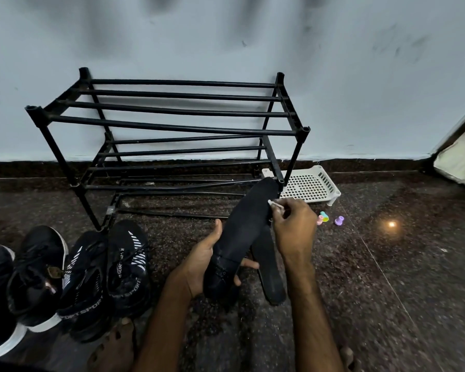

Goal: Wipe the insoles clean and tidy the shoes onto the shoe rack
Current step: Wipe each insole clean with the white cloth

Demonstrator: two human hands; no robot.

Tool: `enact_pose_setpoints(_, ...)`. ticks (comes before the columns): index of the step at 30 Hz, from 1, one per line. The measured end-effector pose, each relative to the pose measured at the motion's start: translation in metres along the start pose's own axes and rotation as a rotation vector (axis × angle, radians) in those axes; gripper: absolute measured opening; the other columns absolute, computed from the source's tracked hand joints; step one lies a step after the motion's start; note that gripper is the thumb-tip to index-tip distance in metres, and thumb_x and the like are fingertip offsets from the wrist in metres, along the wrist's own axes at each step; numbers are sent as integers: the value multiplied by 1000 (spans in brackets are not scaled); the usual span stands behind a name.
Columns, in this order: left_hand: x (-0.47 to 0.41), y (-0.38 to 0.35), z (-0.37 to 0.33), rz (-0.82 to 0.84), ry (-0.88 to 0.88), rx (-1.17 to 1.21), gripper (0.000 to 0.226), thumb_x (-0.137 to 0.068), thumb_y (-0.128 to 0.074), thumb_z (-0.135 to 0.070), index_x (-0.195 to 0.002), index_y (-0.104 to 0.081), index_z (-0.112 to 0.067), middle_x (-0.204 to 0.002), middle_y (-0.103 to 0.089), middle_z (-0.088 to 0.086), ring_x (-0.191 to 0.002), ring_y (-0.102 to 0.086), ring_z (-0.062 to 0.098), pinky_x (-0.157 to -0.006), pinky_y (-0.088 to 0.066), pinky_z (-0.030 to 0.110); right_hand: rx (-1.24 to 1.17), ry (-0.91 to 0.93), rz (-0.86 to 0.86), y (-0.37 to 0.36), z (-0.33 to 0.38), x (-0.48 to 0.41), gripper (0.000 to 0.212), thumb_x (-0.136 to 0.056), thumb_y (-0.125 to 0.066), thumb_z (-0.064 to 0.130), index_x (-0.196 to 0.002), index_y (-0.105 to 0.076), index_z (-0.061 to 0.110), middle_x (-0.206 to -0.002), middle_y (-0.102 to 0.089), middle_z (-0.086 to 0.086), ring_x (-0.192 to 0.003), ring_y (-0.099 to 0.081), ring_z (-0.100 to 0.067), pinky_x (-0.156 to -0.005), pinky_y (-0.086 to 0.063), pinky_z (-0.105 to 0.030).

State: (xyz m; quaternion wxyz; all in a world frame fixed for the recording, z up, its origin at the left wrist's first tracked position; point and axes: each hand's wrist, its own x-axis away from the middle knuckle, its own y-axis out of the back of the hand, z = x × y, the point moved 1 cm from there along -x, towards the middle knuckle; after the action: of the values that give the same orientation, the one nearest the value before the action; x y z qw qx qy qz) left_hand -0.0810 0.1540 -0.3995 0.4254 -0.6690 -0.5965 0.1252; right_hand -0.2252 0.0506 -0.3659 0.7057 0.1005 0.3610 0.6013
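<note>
A black insole (247, 224) is held up in front of the right lower corner of the black shoe rack (172, 127), its toe end close to the rack's front right leg. Its heel end is gripped by the left hand (202, 264), thumb on top and fingers curled beneath. A small white wipe (275, 204) is pinched in the right hand (293, 226) and pressed against the insole's right edge near the toe. A second insole (270, 275) lies on the floor (387, 277) before the rack, partly beneath the held one. Left of the rack's front left leg, striped black shoes (126, 267) marked "SPORT" are lined up beside plainer black shoes (35, 269). A white basket (310, 185) sits just right of the rack.
</note>
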Motion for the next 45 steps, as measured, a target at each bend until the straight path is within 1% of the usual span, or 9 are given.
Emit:
enact_pose_setpoints(5, 1, 6, 0, -8, -41, 41, 67, -92, -30, -61, -112, -75, -16, -108, -71, 13, -83, -71, 41, -41, -55, 37, -157, -133, -36, -1, -10, 12, 8, -84, -73, 13, -92, -75, 14, -84, -74, 0, -70, -66, -10, -70, -52, -22)
enact_pose_setpoints(12, -2, 10, 0, -10, -19, 45, 66, -89, -37, -60, -113, -72, -10, -101, -71, 17, -78, -71, 41, -39, -53, 37, -115, 327, 117, -17, 13, 22, 13, -86, -70, 4, -97, -75, 10, -95, -67, -1, -85, -62, -9, -78, -47, -14)
enact_pose_setpoints(19, -4, 25, -1, -73, -36, 35, 73, -89, -37, -63, -125, -66, -7, -113, -67, 25, -84, -70, 40, -43, -55, 38, -58, -117, 33, -15, -28, 28, 7, -89, -68, 16, -94, -72, 16, -85, -73, -2, -76, -67, -20, -68, -52, -30)
enact_pose_setpoints(25, -13, 35, -7, -170, -162, 143, 67, -88, -37, -59, -128, -58, -10, -125, -67, 14, -104, -68, 39, -59, -60, 48, -266, -380, 132, -25, -17, 44, 4, -89, -67, 18, -92, -69, 19, -80, -69, 6, -77, -66, -12, -57, -42, -5)
enact_pose_setpoints(29, -22, 35, -7, -280, -231, 178, 70, -88, -45, -56, -130, -57, -2, -121, -66, 23, -101, -70, 35, -64, -61, 46, -389, -462, 259, -40, -8, 56, 14, -84, -64, 14, -94, -62, 24, -87, -69, 4, -82, -66, -14, -77, -55, -32)
enact_pose_setpoints(34, -27, 48, -8, -507, -355, 148, 76, -80, -62, -57, -129, -59, 1, -125, -63, 26, -112, -64, 40, -93, -53, 49, -404, -392, 460, -46, 1, 58, 13, -79, -61, 18, -89, -65, 26, -85, -70, 1, -79, -66, -15, -73, -55, -33)
enact_pose_setpoints(40, -19, 45, -13, -569, -397, 87, 89, -65, -77, -64, -128, -61, -4, -126, -65, 20, -114, -63, 37, -95, -50, 45, -514, -323, 588, -52, 4, 59, 33, -80, -65, 50, -97, -73, 23, -88, -74, -6, -81, -69, -22, -77, -56, -43)
enact_pose_setpoints(42, -15, 41, -17, -537, -383, 98, 100, -59, -81, -67, -131, -59, -2, -128, -63, 22, -115, -62, 37, -97, -50, 46, -557, -325, 604, -51, 6, 58, 23, -84, -71, 37, -95, -73, 17, -83, -72, -13, -75, -65, -20, -73, -54, -42)
enact_pose_setpoints(45, -11, 30, -20, -438, -337, 187, 75, -84, -55, -61, -126, -61, 0, -126, -63, 22, -104, -66, 32, -91, -54, 42, -596, -357, 634, -51, 7, 58, 13, -83, -75, 23, -92, -73, 14, -85, -72, -22, -76, -65, -24, -78, -55, -50)
